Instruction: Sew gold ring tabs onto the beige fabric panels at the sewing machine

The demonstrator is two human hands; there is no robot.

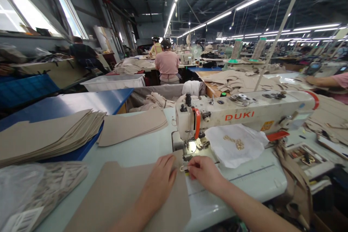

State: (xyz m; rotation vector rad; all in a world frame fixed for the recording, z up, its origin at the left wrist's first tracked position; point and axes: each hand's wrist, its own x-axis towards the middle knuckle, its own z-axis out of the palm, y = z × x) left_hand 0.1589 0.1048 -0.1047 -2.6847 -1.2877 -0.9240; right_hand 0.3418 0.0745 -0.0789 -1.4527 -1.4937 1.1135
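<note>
A large beige fabric panel [141, 181] lies on the sewing machine's pale table, its upper corner close to the needle area. My left hand [161, 175] rests on this panel with fingers stretched out flat. Just right of it, my right hand [205, 173] pinches a small metal ring [182, 169] with a short pale piece at the panel's edge; the fingers partly hide it. Above both hands stands the white sewing machine [239, 110], its presser foot and needle over a metal plate [192, 147]. Several small gold metal pieces [236, 142] sit on a white cloth [227, 154] beside the needle.
Stacked beige panels [54, 134] lie at left, with thinner layers [133, 125] behind. A plastic bag [40, 188] is at near left. A parts tray [306, 157] and hanging beige straps [295, 185] are at right. A co-worker [167, 61] sits ahead; another person's arm [323, 81] reaches in at right.
</note>
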